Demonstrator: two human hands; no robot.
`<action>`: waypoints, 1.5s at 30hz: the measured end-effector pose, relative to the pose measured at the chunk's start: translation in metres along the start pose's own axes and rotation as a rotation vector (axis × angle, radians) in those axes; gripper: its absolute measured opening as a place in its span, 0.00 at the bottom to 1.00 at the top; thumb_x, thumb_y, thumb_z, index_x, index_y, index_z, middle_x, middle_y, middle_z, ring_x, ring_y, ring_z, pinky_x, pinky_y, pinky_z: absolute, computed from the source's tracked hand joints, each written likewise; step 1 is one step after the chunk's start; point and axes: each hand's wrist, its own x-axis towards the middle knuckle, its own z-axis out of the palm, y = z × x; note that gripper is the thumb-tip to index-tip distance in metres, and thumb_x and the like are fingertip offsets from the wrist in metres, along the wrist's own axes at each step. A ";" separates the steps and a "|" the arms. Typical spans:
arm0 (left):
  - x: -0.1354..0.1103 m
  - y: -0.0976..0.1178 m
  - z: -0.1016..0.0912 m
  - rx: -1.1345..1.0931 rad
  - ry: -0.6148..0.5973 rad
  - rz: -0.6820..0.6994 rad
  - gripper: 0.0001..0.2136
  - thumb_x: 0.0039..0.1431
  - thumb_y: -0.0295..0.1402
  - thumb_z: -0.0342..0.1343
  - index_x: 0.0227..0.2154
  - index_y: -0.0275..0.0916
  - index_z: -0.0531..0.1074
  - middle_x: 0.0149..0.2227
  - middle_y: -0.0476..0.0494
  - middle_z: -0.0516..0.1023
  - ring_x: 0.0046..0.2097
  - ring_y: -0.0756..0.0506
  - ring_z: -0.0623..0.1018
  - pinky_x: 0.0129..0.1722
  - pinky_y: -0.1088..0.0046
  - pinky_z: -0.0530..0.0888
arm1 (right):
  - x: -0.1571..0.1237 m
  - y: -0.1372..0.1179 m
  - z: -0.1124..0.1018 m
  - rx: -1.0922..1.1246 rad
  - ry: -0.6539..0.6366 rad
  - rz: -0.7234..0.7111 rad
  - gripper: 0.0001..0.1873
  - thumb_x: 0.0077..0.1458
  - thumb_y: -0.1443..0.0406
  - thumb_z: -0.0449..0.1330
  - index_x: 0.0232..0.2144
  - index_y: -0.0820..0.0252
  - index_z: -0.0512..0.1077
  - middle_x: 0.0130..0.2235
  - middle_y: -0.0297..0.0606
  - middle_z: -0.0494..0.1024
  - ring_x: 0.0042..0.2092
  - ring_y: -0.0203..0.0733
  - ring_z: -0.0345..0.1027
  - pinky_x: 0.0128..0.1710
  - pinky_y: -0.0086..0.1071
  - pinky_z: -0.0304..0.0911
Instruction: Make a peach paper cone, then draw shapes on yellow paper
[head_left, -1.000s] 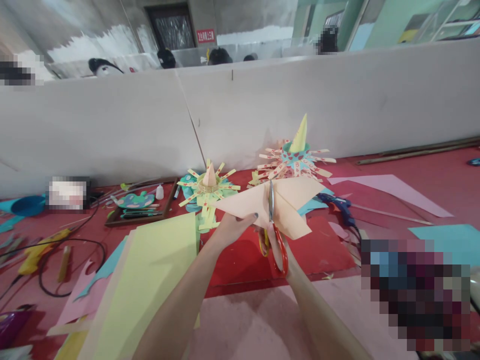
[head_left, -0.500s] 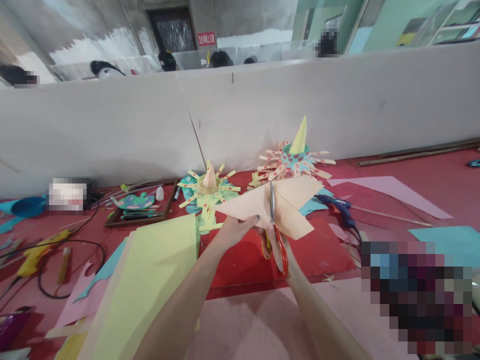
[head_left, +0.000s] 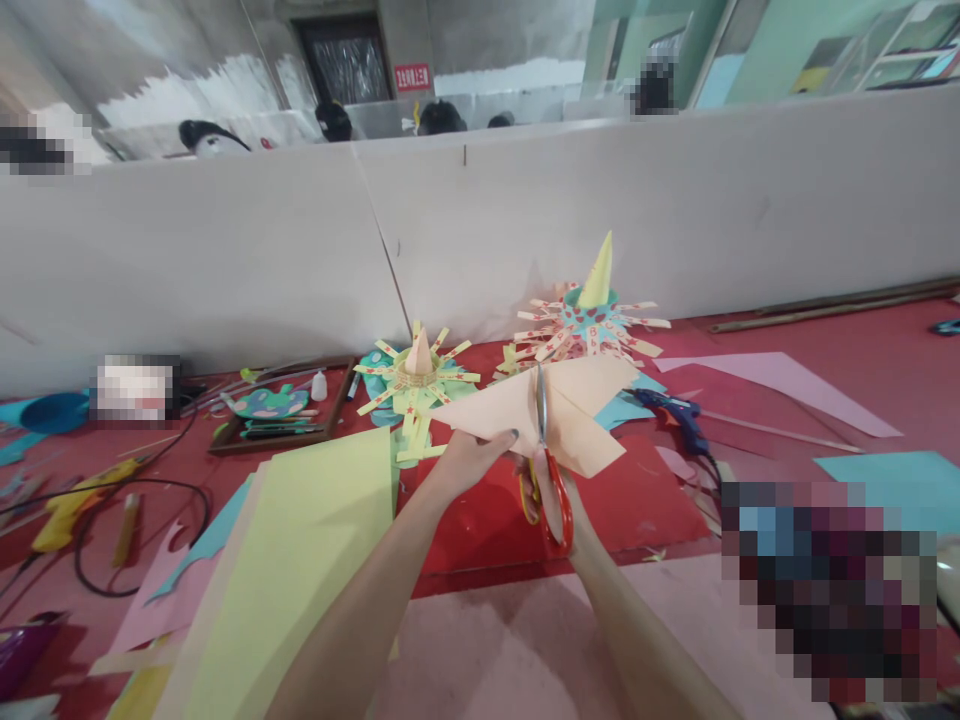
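My left hand (head_left: 476,462) pinches the lower edge of a peach paper sheet (head_left: 495,402), thumb on top. In my right hand (head_left: 564,490) is a pair of scissors (head_left: 556,500) with red and yellow handles, partly hiding the fingers. Its blades point away from me and lie across the middle of the paper, where a cut runs. The right part of the sheet spreads in angled flaps. Beneath the hands lies a red board (head_left: 480,530). Just beyond the paper stand two paper crafts with pointed cones, one yellow-green (head_left: 420,370) and one teal (head_left: 592,310).
Yellow paper sheets (head_left: 300,560) are stacked at the left. A yellow glue gun (head_left: 82,505) with a looping cable lies farther left, a blue glue gun (head_left: 679,415) at the right. A wooden tray (head_left: 277,445) holds small tools. A white partition (head_left: 300,260) closes off the back.
The scissors' handles have spread slightly apart, and the paper's right flaps have shifted a little left. My left hand keeps its hold in nearly the same place.
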 end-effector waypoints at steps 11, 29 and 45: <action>-0.001 0.003 0.000 -0.021 -0.017 -0.004 0.06 0.46 0.31 0.55 0.25 0.35 0.74 0.33 0.43 0.80 0.33 0.46 0.78 0.36 0.71 0.73 | 0.000 0.002 -0.002 0.000 0.035 0.077 0.28 0.43 0.40 0.50 0.21 0.58 0.59 0.14 0.23 0.55 0.11 0.28 0.49 0.07 0.24 0.48; 0.005 0.003 0.003 -0.227 0.208 -0.006 0.10 0.47 0.32 0.56 0.34 0.36 0.74 0.41 0.42 0.78 0.46 0.44 0.75 0.46 0.68 0.70 | 0.000 0.001 -0.002 -0.041 0.045 0.094 0.27 0.43 0.40 0.51 0.19 0.59 0.59 0.13 0.24 0.55 0.11 0.28 0.49 0.08 0.24 0.47; 0.001 0.010 -0.005 -0.116 0.272 0.066 0.09 0.47 0.32 0.57 0.31 0.35 0.74 0.37 0.43 0.79 0.42 0.44 0.76 0.42 0.70 0.72 | 0.000 -0.004 0.003 -0.018 -0.006 -0.031 0.28 0.44 0.41 0.50 0.22 0.60 0.66 0.18 0.31 0.64 0.13 0.29 0.51 0.12 0.27 0.48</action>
